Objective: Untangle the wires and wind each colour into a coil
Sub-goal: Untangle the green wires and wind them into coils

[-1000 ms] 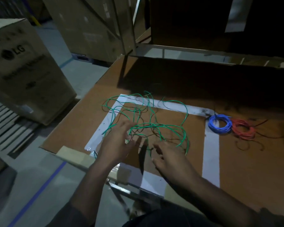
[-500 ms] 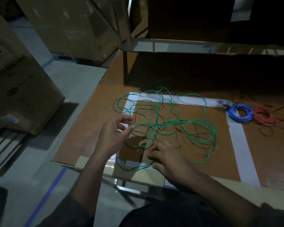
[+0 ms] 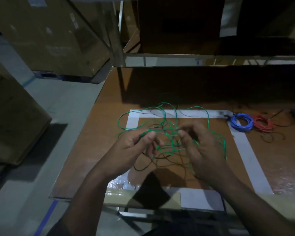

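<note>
Green wire (image 3: 167, 133) lifted above taped square (image 3: 245, 143), taut left-right between hands. Left hand (image 3: 134, 147) pinches one end, right hand (image 3: 199, 150) apparently pinches other; tangle hangs between, nearer right.

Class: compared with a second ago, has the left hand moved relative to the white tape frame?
Yes. The left hand has lifted off the table, pinching the green wire, and moved inward from the white tape frame's left strip.

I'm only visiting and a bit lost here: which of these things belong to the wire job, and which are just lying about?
Part of the job:
green wire, loose and tangled, pinched by the left hand and right hand
blue coil
red wire
white tape frame on the table

Just lying about:
cardboard boxes
metal shelf rail
</note>
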Demonstrator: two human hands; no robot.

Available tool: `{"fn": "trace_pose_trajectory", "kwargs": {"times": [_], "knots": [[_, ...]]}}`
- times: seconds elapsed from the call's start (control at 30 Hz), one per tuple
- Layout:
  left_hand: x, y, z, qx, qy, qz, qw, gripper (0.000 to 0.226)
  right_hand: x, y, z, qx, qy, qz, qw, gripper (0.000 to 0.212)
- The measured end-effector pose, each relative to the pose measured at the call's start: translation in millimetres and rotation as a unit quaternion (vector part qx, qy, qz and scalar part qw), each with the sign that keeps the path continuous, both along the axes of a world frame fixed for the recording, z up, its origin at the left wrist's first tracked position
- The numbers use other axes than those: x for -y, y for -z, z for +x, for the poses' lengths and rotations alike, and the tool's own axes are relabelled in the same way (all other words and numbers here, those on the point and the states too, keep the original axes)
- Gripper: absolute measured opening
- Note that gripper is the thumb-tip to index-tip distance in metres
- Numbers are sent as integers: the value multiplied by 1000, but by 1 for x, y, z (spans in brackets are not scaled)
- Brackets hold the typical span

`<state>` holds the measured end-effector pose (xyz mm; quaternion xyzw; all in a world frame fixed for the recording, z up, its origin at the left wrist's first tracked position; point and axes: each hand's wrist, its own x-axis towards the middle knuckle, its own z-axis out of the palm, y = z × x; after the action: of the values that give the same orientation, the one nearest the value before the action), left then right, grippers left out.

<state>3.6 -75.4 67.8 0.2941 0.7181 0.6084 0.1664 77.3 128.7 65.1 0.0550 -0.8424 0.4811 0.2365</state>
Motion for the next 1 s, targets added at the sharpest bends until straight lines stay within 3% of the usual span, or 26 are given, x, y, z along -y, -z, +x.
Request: {"fn": "trace_pose_trajectory", "kwargs": {"times": [0.07,0.2,0.3,0.43,0.6,0.67,0.73,0.8,0.9,1.0], "knots": [[-10,-10,0,15,4,31,999,36,-1,-19,-2,-45,31,2,998,5],[-24,-27,-6,158,28,206,965,38,-4,-30,-4,-55,63,9,996,11],[-25,-37,-16,247,69,322,911,38,-7,-16,-2,30,50,19,998,25],[-17,-39,-32,368,109,430,817,39,-16,-5,1,45,60,33,997,37],[-9,-37,-50,394,111,510,756,18,-26,6,-1,104,82,-54,990,35],[-12,-37,-50,380,72,524,759,29,-21,9,-2,100,76,-65,990,27],[-19,-38,-48,347,24,526,777,35,-17,10,-4,95,81,16,992,22],[-27,-36,-46,269,-31,496,825,34,-16,8,-5,134,43,128,982,24],[-41,-30,-44,80,-127,334,930,35,-14,0,-6,185,-81,281,938,30],[-53,-16,-40,-74,-146,100,981,34,-14,-15,-2,154,-163,247,943,25]]}}
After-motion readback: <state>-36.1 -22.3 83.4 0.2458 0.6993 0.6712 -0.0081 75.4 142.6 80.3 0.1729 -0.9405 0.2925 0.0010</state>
